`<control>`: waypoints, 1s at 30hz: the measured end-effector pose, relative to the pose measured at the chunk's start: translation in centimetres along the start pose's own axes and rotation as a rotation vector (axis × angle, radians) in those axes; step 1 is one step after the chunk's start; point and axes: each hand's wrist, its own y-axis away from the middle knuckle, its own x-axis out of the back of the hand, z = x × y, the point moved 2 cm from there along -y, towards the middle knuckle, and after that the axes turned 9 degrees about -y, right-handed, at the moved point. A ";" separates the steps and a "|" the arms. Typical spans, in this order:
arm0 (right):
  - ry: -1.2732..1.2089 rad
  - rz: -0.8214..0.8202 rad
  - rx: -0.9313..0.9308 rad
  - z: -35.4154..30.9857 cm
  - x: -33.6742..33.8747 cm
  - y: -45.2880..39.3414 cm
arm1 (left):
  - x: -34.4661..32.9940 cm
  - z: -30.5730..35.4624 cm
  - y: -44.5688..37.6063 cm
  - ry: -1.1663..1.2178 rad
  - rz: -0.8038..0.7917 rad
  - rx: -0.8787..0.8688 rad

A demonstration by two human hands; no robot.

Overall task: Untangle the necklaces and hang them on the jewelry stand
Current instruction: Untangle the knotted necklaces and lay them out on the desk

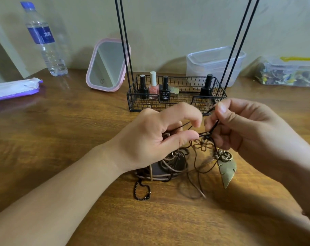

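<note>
A tangle of cord necklaces (170, 166) lies on the wooden table in front of me, with a black ball chain (141, 191) trailing out at its near side. A brass leaf pendant (227, 172) and a wire flower charm (203, 146) hang from dark cords just above the table. My left hand (154, 139) pinches a dark cord at a knot between thumb and fingers. My right hand (239, 125) pinches the same dark cord just to the right of the knot. The black wire jewelry stand (177, 102) rises behind my hands, its thin rods running out of the top of the view.
The stand's basket holds several nail polish bottles (153, 86). A pink-framed mirror (106, 66) and a water bottle (44, 39) stand at the back left, a purple-edged packet (14, 89) lies at far left. Two clear plastic boxes (214, 64) sit at the back right.
</note>
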 end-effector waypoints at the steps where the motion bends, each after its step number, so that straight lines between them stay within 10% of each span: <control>1: 0.003 -0.003 0.008 0.1 0.0 -0.1 | 0.1 0.0 0.0 -0.043 -0.018 -0.026; 30: 0.518 -0.034 0.267 0.7 -1.0 0.5 | -0.7 0.0 0.0 -0.296 -0.166 0.147</control>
